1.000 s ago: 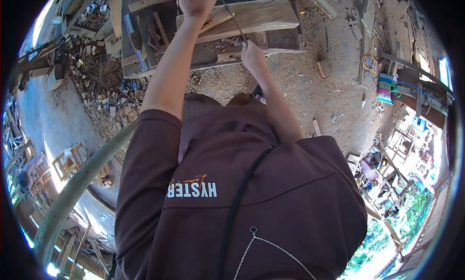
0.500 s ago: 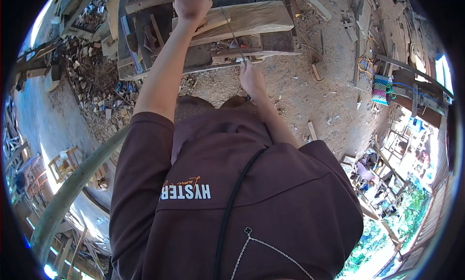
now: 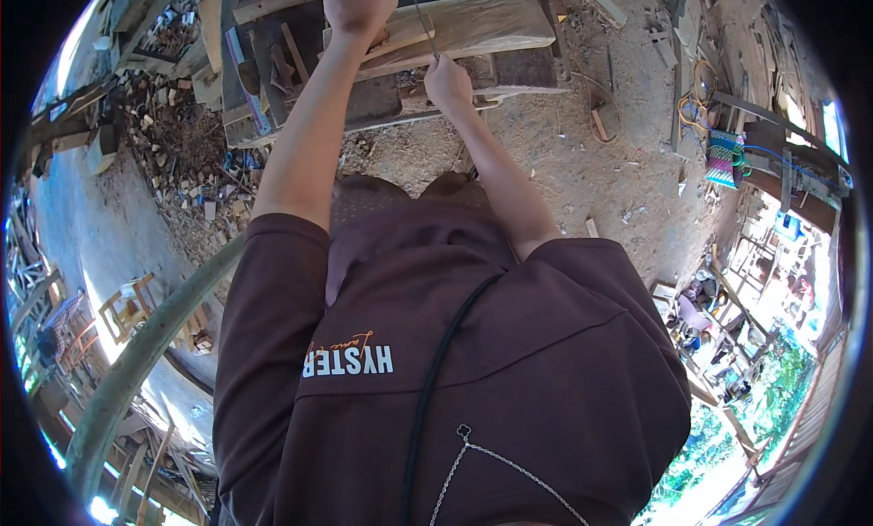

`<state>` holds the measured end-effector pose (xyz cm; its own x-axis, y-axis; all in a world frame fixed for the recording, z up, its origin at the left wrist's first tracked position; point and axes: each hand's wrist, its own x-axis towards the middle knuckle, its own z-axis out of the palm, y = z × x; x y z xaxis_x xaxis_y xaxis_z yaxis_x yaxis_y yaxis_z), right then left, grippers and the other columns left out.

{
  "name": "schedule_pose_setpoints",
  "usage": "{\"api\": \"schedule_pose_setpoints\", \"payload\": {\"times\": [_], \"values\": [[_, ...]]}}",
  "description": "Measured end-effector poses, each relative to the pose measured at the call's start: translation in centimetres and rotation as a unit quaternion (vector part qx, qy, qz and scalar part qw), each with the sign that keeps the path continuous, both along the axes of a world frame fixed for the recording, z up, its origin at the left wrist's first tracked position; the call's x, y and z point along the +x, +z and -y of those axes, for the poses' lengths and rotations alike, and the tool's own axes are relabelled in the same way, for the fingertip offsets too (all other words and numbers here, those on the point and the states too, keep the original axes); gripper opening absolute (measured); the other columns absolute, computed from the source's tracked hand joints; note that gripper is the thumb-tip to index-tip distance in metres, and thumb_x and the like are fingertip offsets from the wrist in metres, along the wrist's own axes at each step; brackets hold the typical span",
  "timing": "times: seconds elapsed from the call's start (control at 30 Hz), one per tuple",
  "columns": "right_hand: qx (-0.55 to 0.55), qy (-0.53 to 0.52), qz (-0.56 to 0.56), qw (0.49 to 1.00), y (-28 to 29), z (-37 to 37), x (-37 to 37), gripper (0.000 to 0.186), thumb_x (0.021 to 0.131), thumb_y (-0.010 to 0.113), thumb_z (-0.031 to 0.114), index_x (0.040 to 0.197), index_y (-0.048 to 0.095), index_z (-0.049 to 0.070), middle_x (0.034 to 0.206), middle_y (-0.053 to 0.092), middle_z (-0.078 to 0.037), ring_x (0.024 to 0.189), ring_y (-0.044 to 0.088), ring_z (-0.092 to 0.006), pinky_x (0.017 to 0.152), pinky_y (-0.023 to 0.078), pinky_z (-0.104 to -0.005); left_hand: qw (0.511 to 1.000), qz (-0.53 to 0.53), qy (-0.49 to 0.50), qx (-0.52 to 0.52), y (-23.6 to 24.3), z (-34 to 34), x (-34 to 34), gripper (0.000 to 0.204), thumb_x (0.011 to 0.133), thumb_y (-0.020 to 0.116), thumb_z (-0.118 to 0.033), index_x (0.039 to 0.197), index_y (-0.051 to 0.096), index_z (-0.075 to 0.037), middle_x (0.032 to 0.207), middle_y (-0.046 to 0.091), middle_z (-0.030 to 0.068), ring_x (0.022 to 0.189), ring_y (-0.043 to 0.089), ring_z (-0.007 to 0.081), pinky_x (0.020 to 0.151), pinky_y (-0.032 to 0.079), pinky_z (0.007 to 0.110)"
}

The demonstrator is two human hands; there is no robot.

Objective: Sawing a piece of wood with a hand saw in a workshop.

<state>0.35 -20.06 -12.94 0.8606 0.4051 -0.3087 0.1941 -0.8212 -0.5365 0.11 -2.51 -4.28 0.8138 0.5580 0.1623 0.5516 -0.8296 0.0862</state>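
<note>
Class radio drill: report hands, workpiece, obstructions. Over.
Right hand gripping thin tool. Left hand fisted by strip; any hold hidden. Strip on board, tool by its right end. Left arm partly hides board.

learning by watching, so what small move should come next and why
Probably draw the thin, dark, straight tool gently toward the body: the right hand grips its near end, it crosses the pale, narrow wooden strip near one end, and the left hand is clenched at the strip.
</note>
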Motion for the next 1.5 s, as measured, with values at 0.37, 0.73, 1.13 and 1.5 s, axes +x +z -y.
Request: {"api": "schedule_pose_setpoints", "payload": {"times": [0.37,0.73,1.13,1.5], "values": [[0.042,0.022,-0.036,0.998,1.5,5.9,-1.3,0.038,0.094,0.041,0.031,0.096,0.06,-0.002,0.09,0.062,-0.028,0.09,0.058,-0.0456,0.079,0.045,-0.0505,0.999,-0.003,0.007,-0.036,0.5,-0.5,0.8,0.03,0.085,0.052,-0.02,0.063,0.064,-0.003,0.061,0.063,0.012,0.057,0.063,0.0234,0.053,0.051,0.035],[0.035,0.006,-0.063,0.997,6.7,8.1,-0.3,0.052,0.097,0.033,0.041,0.088,0.064,0.001,0.078,0.064,-0.017,0.081,0.063,-0.0322,0.076,0.045,-0.0404,0.999,-0.014,0.016,-0.038,1.0,-0.4,0.9,0.031,0.084,0.051,-0.021,0.062,0.062,-0.003,0.06,0.062,0.0132,0.056,0.062,0.024,0.053,0.05,0.035],[0.255,-0.031,-0.423,0.869,9.9,9.1,1.2,0.049,0.101,0.029,0.037,0.096,0.062,0.001,0.056,0.036,0.005,0.047,0.033,-0.0045,0.041,0.031,-0.0216,0.996,0.09,-0.013,0.019,-3.2,-1.1,0.4,0.027,0.083,0.05,-0.026,0.076,0.066,-0.006,0.073,0.066,0.013,0.067,0.064,0.0287,0.064,0.052,0.04],[0.532,-0.045,-0.565,0.629,12.5,10.0,-1.4,0.045,0.1,0.033,0.038,0.116,0.049,-0.001,0.059,0.031,0.006,0.045,0.029,-0.0031,0.039,0.026,-0.0178,0.934,0.322,-0.146,-0.047,2.3,2.5,-2.1,0.037,0.087,0.058,-0.037,0.109,0.064,-0.008,0.093,0.065,0.0119,0.098,0.059,0.0273,0.092,0.041,0.043]]}}
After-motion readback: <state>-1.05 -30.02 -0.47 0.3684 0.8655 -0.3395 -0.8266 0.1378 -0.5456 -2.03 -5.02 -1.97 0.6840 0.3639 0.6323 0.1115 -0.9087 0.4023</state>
